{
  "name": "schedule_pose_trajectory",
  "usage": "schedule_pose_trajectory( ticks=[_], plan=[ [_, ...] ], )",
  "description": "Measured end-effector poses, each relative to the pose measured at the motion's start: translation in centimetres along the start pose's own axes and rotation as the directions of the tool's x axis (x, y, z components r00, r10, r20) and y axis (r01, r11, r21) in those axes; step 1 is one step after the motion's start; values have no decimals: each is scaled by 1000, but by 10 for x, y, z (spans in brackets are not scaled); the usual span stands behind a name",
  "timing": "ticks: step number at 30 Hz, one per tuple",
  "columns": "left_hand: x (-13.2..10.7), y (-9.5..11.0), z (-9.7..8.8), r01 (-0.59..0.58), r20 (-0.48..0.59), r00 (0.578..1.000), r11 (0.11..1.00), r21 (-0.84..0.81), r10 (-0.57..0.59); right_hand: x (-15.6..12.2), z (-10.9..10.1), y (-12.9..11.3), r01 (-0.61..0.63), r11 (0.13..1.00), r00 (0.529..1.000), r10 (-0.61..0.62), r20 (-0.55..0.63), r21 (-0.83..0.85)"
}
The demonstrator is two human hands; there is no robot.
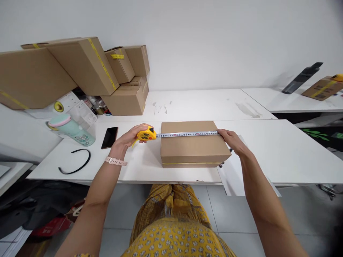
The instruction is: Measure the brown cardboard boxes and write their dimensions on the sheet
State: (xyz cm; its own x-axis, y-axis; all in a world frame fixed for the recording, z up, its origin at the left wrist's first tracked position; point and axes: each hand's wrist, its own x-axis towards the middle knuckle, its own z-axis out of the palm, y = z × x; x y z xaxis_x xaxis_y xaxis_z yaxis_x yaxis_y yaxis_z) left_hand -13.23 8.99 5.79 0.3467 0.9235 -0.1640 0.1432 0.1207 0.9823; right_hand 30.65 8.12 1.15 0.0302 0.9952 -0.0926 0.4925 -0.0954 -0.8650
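A closed brown cardboard box [191, 147] lies on the white table in front of me. My left hand [136, 135] is wrapped round a yellow tape measure [146, 133], just off the box's left side. Its metal blade [187, 134] is drawn out lengthwise across the top of the box. At the box's right edge, my right hand [229, 138] pinches the blade's free end between thumb and fingers. Under my right forearm, a white sheet of paper [233, 175] overhangs the table's front edge.
Several cardboard boxes [123, 101] are stacked at the back left. Nearer are a mint tumbler [76, 132], a phone [109, 137] and a black headband [87, 160]. At the far right stand a dark upright object [301, 78] and a small carton [323, 88]. The table's front edge [182, 181] runs before me.
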Motion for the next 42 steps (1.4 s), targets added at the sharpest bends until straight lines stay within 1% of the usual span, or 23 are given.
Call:
schedule_pose_trajectory(
  ticks=[3,7,11,19,24,27,30,32,34,35,36,37,38,39,40,41,42],
  plan=[
    [4,2,3,-9,29,1000,1000,17,8,-1,4,-1,-9,1000,999,8,39,27],
    [9,3,5,-12,60,998,999,34,10,-3,7,-3,-26,998,999,23,49,59],
    [10,1,4,-13,71,997,999,39,11,-6,10,-4,-45,995,998,41,49,87],
    [10,1,4,-18,84,996,999,32,15,-8,10,-5,-41,994,997,34,76,101],
    [11,-2,4,-16,86,996,999,38,13,-6,7,-9,62,998,994,-62,86,7],
    [11,-2,5,-22,83,996,999,47,18,-5,5,-13,97,993,991,-91,94,-64],
    [2,9,9,-59,52,997,996,73,56,-6,-1,-15,89,984,994,-77,78,-153],
    [-13,21,14,-92,27,996,990,111,90,-7,-8,-19,91,973,996,-86,33,-213],
    [-35,30,26,-104,37,994,987,125,100,-6,-17,-26,126,967,988,-142,-58,-220],
    [-47,32,36,-91,70,994,990,110,84,-4,-20,-32,157,967,976,-183,-119,-199],
    [-60,32,49,-71,126,990,995,73,61,-1,-22,-40,195,966,958,-224,-178,-168],
    [-71,29,65,-27,212,977,999,28,20,3,-21,-49,240,962,939,-264,-218,-134],
    [-81,24,85,38,327,945,999,-20,-30,8,-18,-59,289,952,926,-306,-221,-104],
    [-89,17,106,101,422,905,992,-80,-58,15,-13,-69,338,937,919,-349,-182,-88],
    [-94,10,128,165,500,863,975,-150,-69,22,-5,-79,384,919,913,-392,-109,-88],
    [-97,3,150,215,505,860,950,-226,-75,31,4,-88,422,901,905,-425,-17,-105],
    [-97,-3,170,236,474,878,921,-310,-65,39,14,-95,449,883,894,-443,72,-137]
  ],
)
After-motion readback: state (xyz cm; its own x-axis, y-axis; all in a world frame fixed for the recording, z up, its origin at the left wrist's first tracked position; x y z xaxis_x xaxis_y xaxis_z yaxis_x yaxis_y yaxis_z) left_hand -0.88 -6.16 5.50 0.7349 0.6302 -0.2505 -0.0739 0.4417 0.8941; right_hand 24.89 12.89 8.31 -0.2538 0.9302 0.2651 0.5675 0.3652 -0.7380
